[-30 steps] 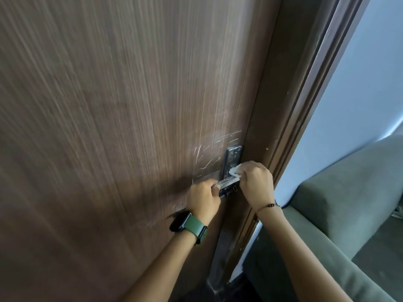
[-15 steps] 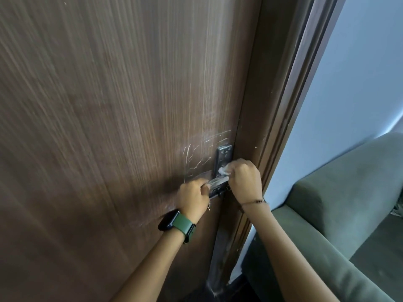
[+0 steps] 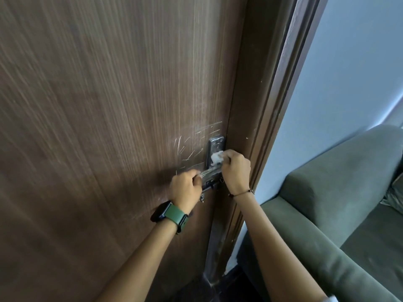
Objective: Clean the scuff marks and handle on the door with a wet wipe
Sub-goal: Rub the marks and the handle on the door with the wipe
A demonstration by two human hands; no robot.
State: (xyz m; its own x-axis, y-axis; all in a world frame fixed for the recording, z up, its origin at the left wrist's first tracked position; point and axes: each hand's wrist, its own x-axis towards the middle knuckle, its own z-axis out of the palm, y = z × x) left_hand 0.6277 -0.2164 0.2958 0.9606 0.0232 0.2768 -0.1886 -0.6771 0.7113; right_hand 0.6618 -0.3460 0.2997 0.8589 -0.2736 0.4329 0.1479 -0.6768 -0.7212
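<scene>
A dark brown wooden door [image 3: 109,118] fills the left of the head view. Pale scuff marks [image 3: 187,147] streak it just left of the metal lock plate [image 3: 214,144]. The silver lever handle [image 3: 210,172] sticks out leftward from the plate. My left hand [image 3: 185,188], with a green watch on its wrist, is closed around the handle's free end. My right hand [image 3: 236,168] holds a crumpled white wet wipe [image 3: 217,158] pressed against the lock plate just above the handle. A small dark latch bolt [image 3: 210,185] sits under the handle.
The brown door frame [image 3: 266,110] runs along the door's right edge, with a pale blue wall [image 3: 340,88] beyond it. A green sofa [image 3: 340,210] stands close at the lower right, its armrest near my right forearm.
Both hands keep their places on the handle. The wipe in my right hand has shifted slightly up onto the lock plate. The camera has swung a little.
</scene>
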